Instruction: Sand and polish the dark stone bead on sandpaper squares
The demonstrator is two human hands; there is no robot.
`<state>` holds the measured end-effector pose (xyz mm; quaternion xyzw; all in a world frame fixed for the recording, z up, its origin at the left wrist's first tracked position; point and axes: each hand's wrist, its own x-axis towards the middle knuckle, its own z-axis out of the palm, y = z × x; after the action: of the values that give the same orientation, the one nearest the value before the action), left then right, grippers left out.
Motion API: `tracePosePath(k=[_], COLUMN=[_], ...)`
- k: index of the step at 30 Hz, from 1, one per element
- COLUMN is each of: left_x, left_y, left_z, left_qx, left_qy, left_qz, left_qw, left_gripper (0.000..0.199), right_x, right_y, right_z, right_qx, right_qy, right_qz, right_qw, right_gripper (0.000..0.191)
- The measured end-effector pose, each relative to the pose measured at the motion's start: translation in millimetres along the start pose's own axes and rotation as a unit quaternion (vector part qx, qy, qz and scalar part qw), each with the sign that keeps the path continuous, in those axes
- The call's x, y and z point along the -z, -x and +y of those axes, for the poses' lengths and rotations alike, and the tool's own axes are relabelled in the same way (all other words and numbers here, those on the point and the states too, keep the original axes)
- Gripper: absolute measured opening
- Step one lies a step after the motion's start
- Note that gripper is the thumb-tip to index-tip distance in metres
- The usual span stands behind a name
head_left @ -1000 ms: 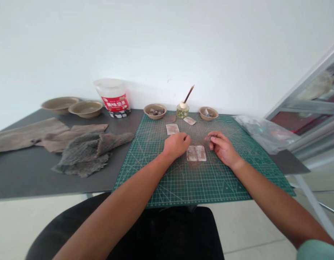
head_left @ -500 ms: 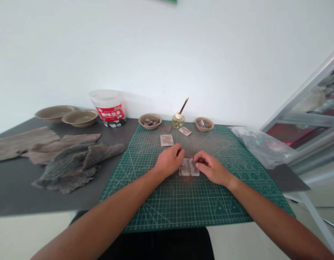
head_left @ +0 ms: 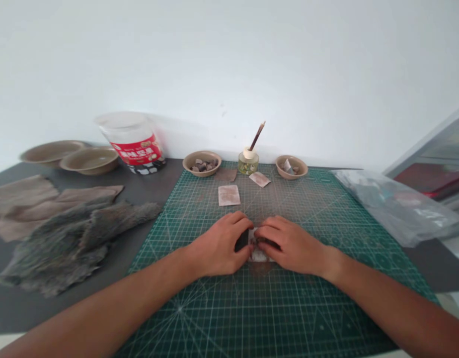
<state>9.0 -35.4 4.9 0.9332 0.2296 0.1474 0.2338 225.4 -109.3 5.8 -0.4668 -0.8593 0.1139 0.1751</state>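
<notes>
1. Head view: your left hand (head_left: pixel 218 246) and right hand (head_left: pixel 291 243) closed narrowly around the pale patch (head_left: pixel 260 256) on the mat (head_left: pixel 337 298); you couldn't tell whether they gripped it.
2. It looked light, thin and soft: take its edges.
3. Two more patches (head_left: pixel 228 195) lay at twelve o'clock, flanked by two small bowls (head_left: pixel 201 163).

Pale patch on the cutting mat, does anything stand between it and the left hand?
A dark piece, too shaded to identify, sits at the left edge of the patch, against the left hand; nothing else visible intervenes.
</notes>
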Motion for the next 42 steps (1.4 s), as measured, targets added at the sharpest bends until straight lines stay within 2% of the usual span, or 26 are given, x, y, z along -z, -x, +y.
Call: tracePosePath(k=[5,11,14,21,26,31,37,42], left_x=[2.5,1.7,-0.4,-2.6,-1.3,-1.8,0.9,5.3], left_y=[2,4,5,8,8,7,8,8], left_z=[2,3,2,1,1,0,-1,-3], left_qx=[0.008,0.013,0.018,0.018,0.018,0.018,0.008,0.015], left_qy=[0.004,-0.016,-0.022,-0.038,-0.031,-0.03,-0.047,-0.054], left_qz=[-0.022,-0.044,-0.04,-0.035,-0.041,-0.037,-0.038,-0.052], left_qw=[1.0,0.999,0.999,0.998,0.999,0.999,0.998,0.997], left_gripper=[0.034,0.037,0.036,0.037,0.036,0.034,0.036,0.03], right_x=[-7,-1,3,4,4,3,5,1], right_y=[5,8,10,10,9,8,8,4], right_z=[2,3,4,6,5,1,2,-8], right_qx=[0.016,0.064,0.076,0.099,0.092,0.092,0.026,0.065], right_qy=[0.047,0.006,0.016,0.049,0.068,0.046,0.025,-0.003], right_qz=[0.035,0.074,0.064,0.036,-0.005,-0.013,0.002,-0.019], right_qw=[0.998,0.995,0.995,0.993,0.993,0.995,0.999,0.998], right_gripper=[0.016,0.029,0.034,0.023,0.018,0.014,0.01,0.008])
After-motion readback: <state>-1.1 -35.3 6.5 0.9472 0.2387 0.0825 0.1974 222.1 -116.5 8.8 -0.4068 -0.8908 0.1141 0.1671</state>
